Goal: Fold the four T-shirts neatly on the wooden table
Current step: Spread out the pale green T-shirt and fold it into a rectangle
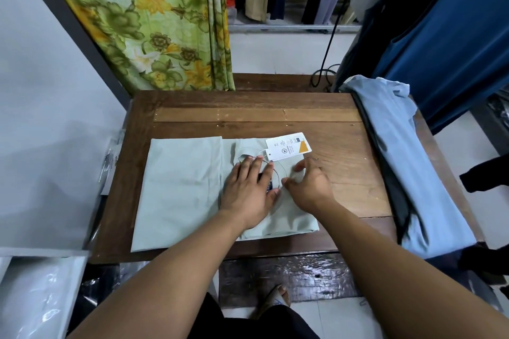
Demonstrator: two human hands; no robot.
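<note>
Two hands work a pale green T-shirt (187, 187) on the tabletop (248, 115): left hand (248, 190) pressed flat, right hand (308, 187) pinching the collar. Heaped blue shirt (413, 159) crowds the right edge; hang tag (287, 146) print unreadable.

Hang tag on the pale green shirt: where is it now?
Head view, centre-right: the hang tag lies at the far right corner of the pale green T-shirt, just beyond the left hand and right hand, its edge over the wooden table.

Bare forearms (176, 264), black garment (248, 323) on legs, sandal (271, 300) on foot
</note>
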